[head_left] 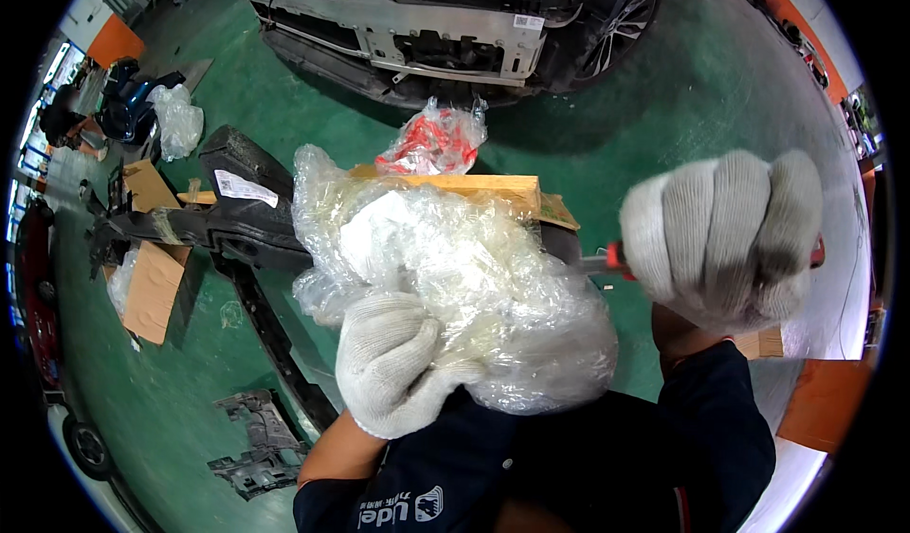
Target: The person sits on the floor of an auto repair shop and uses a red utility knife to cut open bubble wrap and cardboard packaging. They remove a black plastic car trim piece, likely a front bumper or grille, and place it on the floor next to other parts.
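Note:
My left hand (393, 362), in a white knit glove, grips a bulky bundle of clear plastic wrap (445, 277) with something white inside, held up against my chest. My right hand (725, 239), also gloved, is closed in a fist around a red-handled tool (616, 260). The tool's metal end points left toward the plastic bundle and reaches its right edge. Dark sleeves cover both of my forearms at the bottom of the view.
A long black car part (237, 220) with a white label lies across the green floor (664, 107) behind the bundle. A car with its bumper removed (445, 31) stands at the top. A bag of red pieces (431, 144), a wooden box (502, 187) and cardboard (152, 287) lie around.

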